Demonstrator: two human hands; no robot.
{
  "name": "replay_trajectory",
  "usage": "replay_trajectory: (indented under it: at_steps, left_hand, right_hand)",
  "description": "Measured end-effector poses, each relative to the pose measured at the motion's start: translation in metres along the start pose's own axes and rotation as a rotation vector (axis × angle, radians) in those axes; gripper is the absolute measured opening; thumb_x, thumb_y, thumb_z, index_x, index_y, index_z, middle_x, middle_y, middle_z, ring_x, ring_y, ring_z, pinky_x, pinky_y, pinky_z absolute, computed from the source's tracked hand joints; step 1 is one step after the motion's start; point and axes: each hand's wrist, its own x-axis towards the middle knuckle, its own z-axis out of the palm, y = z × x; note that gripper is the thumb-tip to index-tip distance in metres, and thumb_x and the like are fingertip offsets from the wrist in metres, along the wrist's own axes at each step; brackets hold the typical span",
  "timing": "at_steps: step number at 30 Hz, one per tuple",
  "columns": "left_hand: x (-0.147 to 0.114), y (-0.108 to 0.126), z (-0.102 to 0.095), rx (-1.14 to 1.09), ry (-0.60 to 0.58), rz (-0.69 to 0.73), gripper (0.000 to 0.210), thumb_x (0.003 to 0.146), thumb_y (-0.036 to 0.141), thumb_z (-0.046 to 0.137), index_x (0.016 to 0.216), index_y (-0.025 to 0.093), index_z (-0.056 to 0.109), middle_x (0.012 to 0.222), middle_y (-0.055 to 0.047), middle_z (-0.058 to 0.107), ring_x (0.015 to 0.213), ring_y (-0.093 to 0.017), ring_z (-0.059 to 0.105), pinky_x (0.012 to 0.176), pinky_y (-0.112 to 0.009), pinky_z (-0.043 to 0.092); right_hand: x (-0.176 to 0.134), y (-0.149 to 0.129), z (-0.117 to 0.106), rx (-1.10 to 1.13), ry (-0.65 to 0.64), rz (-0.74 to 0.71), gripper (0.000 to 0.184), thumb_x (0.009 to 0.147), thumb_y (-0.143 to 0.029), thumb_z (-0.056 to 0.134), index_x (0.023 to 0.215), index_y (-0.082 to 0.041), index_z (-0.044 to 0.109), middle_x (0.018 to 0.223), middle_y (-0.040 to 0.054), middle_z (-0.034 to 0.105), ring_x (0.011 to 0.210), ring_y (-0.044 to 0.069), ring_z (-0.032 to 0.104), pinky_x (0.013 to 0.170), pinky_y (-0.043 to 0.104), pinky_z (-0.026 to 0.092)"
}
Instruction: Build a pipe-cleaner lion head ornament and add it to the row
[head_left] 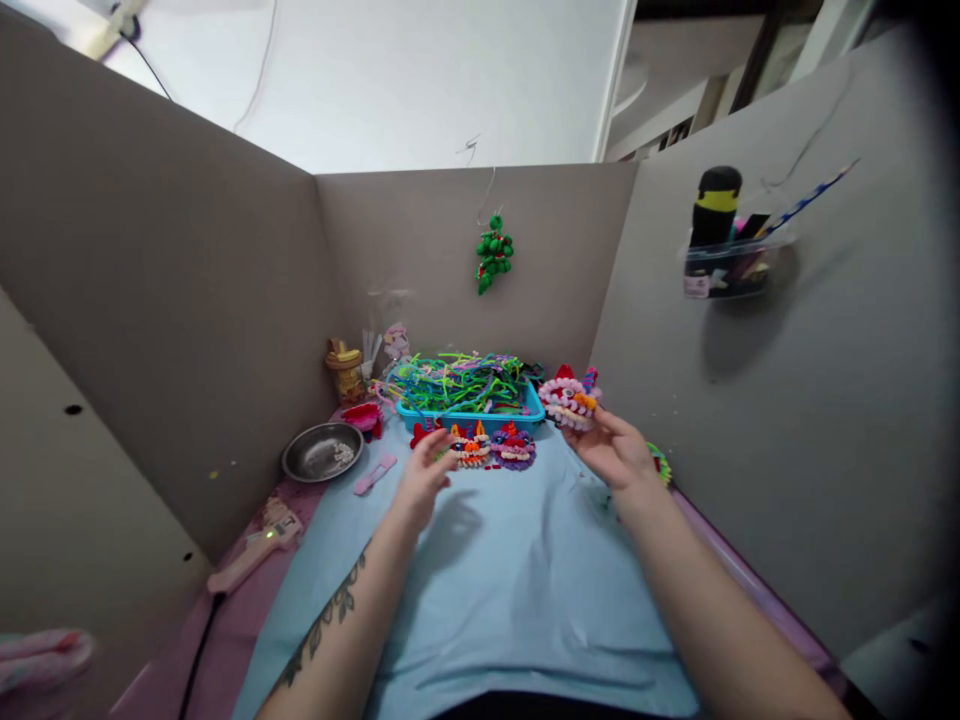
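My right hand (611, 450) grips a fuzzy pipe-cleaner animal head (568, 402), pink and white with red on top and an orange piece at its side, raised at the right end of the blue basket. Over the cloth, my left hand (427, 475) is held with fingers apart and nothing in it. Just beyond those fingers lie similar pipe-cleaner heads: an orange and cream one (471, 447) and a purple one (514, 448). A red one behind the left hand is partly hidden. Part of a yellow-green fuzzy piece (660, 464) shows behind my right wrist.
A blue basket (469, 420) heaped with pipe cleaners stands at the back. To the left are a metal bowl (311, 455) with small white bits, a pink strip (375, 475) and a pink glue gun (255, 555). Grey panels (465, 320) enclose the table; a pen holder (731, 265) hangs right.
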Motion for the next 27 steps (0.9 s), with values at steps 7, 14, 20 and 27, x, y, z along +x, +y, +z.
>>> replay_trajectory:
  at_steps: [7, 14, 20, 27]
  left_hand:
    - [-0.017, -0.021, 0.094, 0.07, -0.601, -0.039, 0.062, 0.063, 0.016, 0.074, 0.12, 0.025, 0.05, 0.115, -0.01, 0.056, 0.074, -0.015, 0.06, 0.058, -0.023, 0.048]
    - [0.015, 0.004, 0.031, 0.36, -0.048, 0.162, 0.029, 0.075, 0.044, 0.055, 0.068, 0.016, 0.054, 0.045, 0.003, 0.044, 0.042, -0.01, 0.045, 0.049, -0.025, 0.044]
    - [0.051, 0.115, -0.072, 0.703, 0.442, 0.254, 0.026, 0.075, 0.042, 0.051, 0.073, 0.016, 0.052, 0.076, -0.009, 0.06, 0.074, -0.021, 0.059, 0.066, -0.031, 0.046]
    - [0.044, 0.162, -0.116, 1.441, 0.577, 0.288, 0.018, 0.062, 0.026, 0.069, 0.071, 0.014, 0.059, 0.097, -0.026, 0.061, 0.1, -0.046, 0.053, 0.08, -0.058, 0.037]
  right_hand:
    - [-0.038, 0.028, 0.045, -0.087, -0.143, 0.142, 0.012, 0.076, -0.019, 0.056, 0.085, -0.023, 0.062, 0.088, 0.0016, 0.068, 0.085, 0.019, 0.062, 0.073, 0.036, 0.052]
    - [-0.017, 0.015, -0.003, -0.077, -0.048, 0.016, 0.014, 0.075, -0.017, 0.057, 0.085, -0.025, 0.063, 0.093, 0.0014, 0.068, 0.086, 0.018, 0.063, 0.073, 0.036, 0.053]
    - [-0.002, 0.019, -0.059, 0.084, 0.216, -0.061, 0.019, 0.075, -0.008, 0.053, 0.077, -0.024, 0.062, 0.079, -0.0006, 0.069, 0.073, 0.013, 0.063, 0.061, 0.029, 0.054]
    - [0.007, 0.034, -0.07, 0.105, 0.202, -0.059, 0.021, 0.076, -0.005, 0.053, 0.078, -0.024, 0.062, 0.081, -0.0001, 0.068, 0.072, 0.014, 0.064, 0.059, 0.029, 0.054]
